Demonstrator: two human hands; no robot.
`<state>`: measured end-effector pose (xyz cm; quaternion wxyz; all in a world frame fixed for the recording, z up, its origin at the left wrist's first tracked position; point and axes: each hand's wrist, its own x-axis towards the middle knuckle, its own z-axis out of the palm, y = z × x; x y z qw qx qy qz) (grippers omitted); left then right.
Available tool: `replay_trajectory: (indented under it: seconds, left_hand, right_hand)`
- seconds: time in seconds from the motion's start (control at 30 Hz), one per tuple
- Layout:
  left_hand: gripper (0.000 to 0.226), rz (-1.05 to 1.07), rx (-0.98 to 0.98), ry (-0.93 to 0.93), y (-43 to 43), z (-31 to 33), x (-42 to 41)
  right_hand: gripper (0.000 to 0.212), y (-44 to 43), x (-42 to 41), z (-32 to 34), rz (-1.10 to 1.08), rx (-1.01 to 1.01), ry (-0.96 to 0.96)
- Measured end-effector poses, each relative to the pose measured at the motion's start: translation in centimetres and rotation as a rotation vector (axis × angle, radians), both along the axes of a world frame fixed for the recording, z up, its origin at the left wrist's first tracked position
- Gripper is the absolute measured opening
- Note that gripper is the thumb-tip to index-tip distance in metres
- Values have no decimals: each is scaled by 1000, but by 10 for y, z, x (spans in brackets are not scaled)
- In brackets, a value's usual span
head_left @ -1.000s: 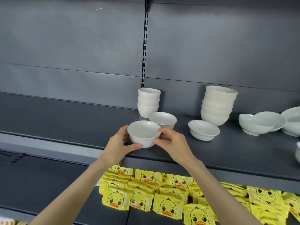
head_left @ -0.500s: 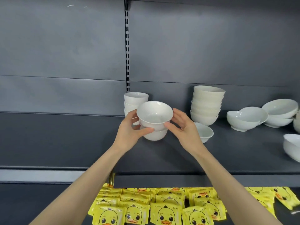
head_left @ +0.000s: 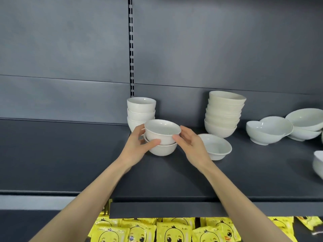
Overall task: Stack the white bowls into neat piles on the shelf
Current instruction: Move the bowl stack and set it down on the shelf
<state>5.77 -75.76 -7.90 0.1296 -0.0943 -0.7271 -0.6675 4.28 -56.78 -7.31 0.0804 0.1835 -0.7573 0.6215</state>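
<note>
Bowl on bowl is the step in hand, as I judge it: the top bowl sits in the mouth of the lower bowl, which stands on the shelf. Both hands grip the top bowl. The left hand curls its thumb on the near wall with its fingers behind the rim, and the right hand pinches the opposite side. The top bowl rides high, and I cannot tell whether it is fully seated. If it is let go while canted it could rock or slip out, since glazed ware is slick and hard and chips where rim meets rim. Pressing down on one side might skate the lower bowl across the smooth dark shelf. It could then strike the three-bowl stack just behind the left fingers, or the single bowl just beyond the right ones. All are round, glossy white, footed bowls with thin rims. Farther past the right fingers stand a tall stack of duller cream bowls and some wider bowls overlapping loosely. The shelf is matte grey metal. Below the wrists lie crinkly yellow duck packets.
</note>
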Motion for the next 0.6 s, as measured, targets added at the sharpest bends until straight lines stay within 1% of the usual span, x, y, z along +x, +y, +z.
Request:
replay_trajectory:
  seconds: [0.07, 0.13, 0.2, 0.27, 0.4, 0.5, 0.6]
  left_hand:
    - [60, -27, 21, -18, 0, -1, 0]
    - [68, -61, 14, -32, -2, -3, 0]
    - [74, -70, -18, -41, -2, -5, -1]
    - [74, -50, -35, -38, -2, -6, -1]
    - [69, -1, -35, 21, -1, 2, 8]
    - [71, 20, -35, 77, 2, 19, 16]
    - [73, 26, -53, 123, 19, 38, 25]
  right_hand:
    - [41, 0, -1, -2, 14, -19, -34]
    - [37, 0, 0, -2, 30, -37, -69]
    - [38, -1, 2, -1, 39, -73, -106]
    - [38, -2, 4, 2, 32, -91, -115]
    - [39, -3, 14, 12, 28, -134, -90]
    - [38, 3, 26, 27, 27, -161, -34]
    - [41, 20, 41, 46, -13, -183, 0]
